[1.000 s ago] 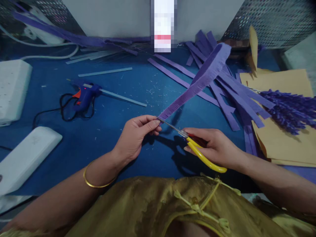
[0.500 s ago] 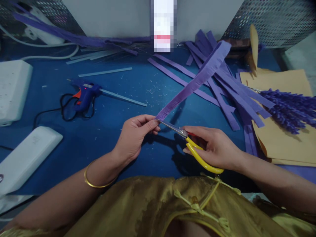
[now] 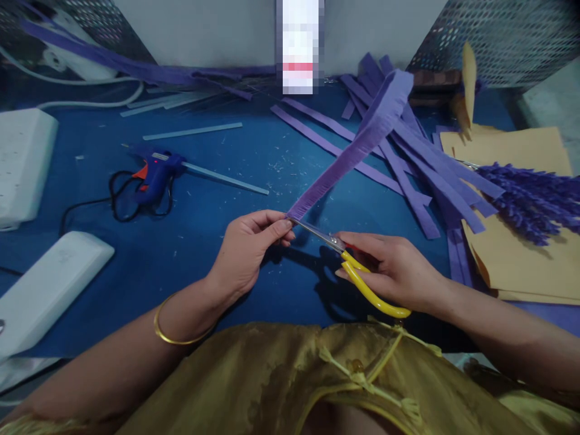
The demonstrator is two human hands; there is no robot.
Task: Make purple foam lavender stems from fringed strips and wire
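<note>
My left hand (image 3: 254,248) pinches the near end of a purple fringed strip (image 3: 338,169) between thumb and fingers. From there the strip rises away to the right and curls over at its far end. Scissors with yellow handles (image 3: 369,290) sit in my right hand (image 3: 394,269), fingers and thumb around the grips. Their blades look closed, with the tips at the strip's lower edge beside my left thumb. Whether the tips are in the strip I cannot tell.
A blue glue gun (image 3: 158,172) with a clear stick lies at left, near white boxes (image 3: 54,290). Loose purple strips (image 3: 417,163) pile up at back right. Purple flower sprigs (image 3: 534,199) rest on tan paper (image 3: 534,272). Small scraps dot the blue table (image 3: 217,163).
The curled far end of the strip has swung slightly to the left and down. Both hands and the scissors stay almost in place.
</note>
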